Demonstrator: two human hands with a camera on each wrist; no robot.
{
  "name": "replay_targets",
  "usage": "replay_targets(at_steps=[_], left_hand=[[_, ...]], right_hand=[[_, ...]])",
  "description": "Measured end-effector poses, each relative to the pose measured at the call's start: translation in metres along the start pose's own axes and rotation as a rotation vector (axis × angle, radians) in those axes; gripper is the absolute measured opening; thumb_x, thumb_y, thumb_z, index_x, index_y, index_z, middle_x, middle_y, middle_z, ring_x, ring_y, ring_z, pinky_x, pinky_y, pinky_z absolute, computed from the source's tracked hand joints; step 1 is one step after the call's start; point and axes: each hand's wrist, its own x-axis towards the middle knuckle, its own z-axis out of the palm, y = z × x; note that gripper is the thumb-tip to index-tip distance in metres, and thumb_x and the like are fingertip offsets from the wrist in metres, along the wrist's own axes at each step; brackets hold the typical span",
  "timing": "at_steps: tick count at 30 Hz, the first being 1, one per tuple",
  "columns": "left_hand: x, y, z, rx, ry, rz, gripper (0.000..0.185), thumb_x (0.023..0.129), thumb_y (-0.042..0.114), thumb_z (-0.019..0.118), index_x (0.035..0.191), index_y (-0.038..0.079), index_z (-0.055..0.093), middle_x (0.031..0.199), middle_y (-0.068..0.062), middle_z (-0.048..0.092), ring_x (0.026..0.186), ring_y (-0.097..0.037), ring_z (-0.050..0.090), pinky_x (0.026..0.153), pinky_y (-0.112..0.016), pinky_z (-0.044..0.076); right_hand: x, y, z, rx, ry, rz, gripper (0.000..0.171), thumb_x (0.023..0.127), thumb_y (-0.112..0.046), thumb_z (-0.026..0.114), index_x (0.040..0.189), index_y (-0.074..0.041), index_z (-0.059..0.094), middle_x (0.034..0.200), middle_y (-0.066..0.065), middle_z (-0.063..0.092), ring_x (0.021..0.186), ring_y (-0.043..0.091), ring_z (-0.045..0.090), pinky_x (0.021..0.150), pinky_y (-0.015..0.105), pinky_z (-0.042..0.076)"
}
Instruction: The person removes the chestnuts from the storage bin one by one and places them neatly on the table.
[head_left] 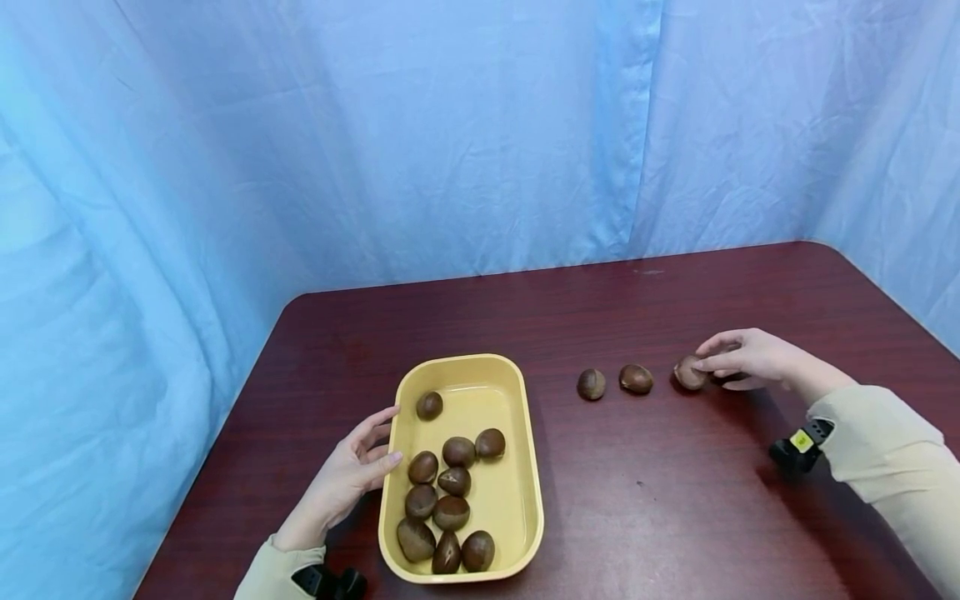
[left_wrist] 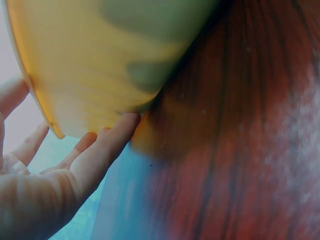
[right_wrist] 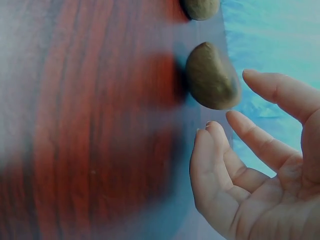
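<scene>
In the head view a yellow tray (head_left: 531,467) holds several brown chestnuts (head_left: 459,452). My left hand (head_left: 347,477) rests against the tray's left side, with fingertips and thumb at its rim and outer wall. The left wrist view shows loosely extended fingers (left_wrist: 107,145) along the tray wall (left_wrist: 95,90). On the right, my right hand (head_left: 750,358) is at a chestnut (head_left: 687,373) on the table, its fingertips overlapping it in the head view. In the right wrist view my right hand's fingers are spread beside the chestnut (right_wrist: 210,77), not closed round it.
Two more chestnuts, one nearer the tray (head_left: 591,384) and a middle one (head_left: 636,379), lie in a row with the right one. Under everything is a dark red-brown wooden table (head_left: 600,500). Blue curtains (head_left: 450,150) hang behind the table's far edge.
</scene>
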Motion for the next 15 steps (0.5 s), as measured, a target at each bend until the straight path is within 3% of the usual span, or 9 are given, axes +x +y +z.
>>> replay_targets(at_steps=[11, 15], left_hand=[[0.0, -0.002, -0.001, -0.002, -0.004, 0.001, 0.069, 0.093, 0.006, 0.058, 0.15, 0.004, 0.018, 0.143, -0.029, 0.027, 0.103, -0.01, 0.062, 0.078, -0.031, 0.055], [0.0, -0.002, -0.001, -0.001, -0.002, 0.002, 0.069, 0.093, 0.007, 0.058, 0.15, 0.004, 0.019, 0.144, -0.029, 0.027, 0.104, -0.01, 0.061, 0.079, -0.031, 0.055]], right_hand=[[-0.003, -0.02, -0.01, -0.141, 0.074, -0.075, 0.056, 0.09, -0.033, 0.064, 0.126, 0.007, 0.049, 0.115, 0.017, 0.059, 0.106, 0.032, 0.058, 0.085, 0.044, 0.054], [-0.001, -0.036, -0.007, -0.162, 0.086, -0.094, 0.055, 0.09, -0.035, 0.064, 0.126, 0.004, 0.051, 0.115, 0.016, 0.06, 0.109, 0.034, 0.057, 0.084, 0.042, 0.054]])
